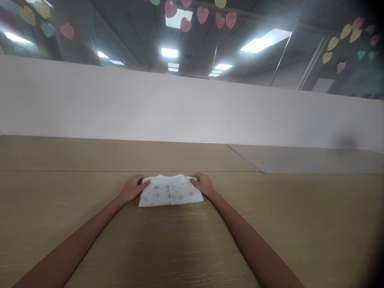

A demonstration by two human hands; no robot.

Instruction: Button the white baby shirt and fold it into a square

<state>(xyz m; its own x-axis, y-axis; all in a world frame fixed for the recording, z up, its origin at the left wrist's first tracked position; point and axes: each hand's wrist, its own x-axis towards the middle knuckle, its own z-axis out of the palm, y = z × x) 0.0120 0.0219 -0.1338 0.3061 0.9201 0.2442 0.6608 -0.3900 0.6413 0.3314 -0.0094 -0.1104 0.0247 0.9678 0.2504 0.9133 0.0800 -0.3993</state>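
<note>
A white baby shirt [170, 191] with small printed figures lies folded into a flat bundle, its neckline at the far edge and a front seam down the middle. My left hand [134, 188] grips its far left corner, thumb on top and fingers curled behind the edge. At the far right corner, my right hand [204, 185] holds the cloth the same way. The undersides of both hands' fingers are partly hidden by the fabric.
The shirt rests on a wide tan tabletop [300, 220] with seams across it. A grey panel [306, 160] adjoins at the back right. Behind stands a low white wall [135, 104], topped by glass with heart-shaped paper notes [203, 15].
</note>
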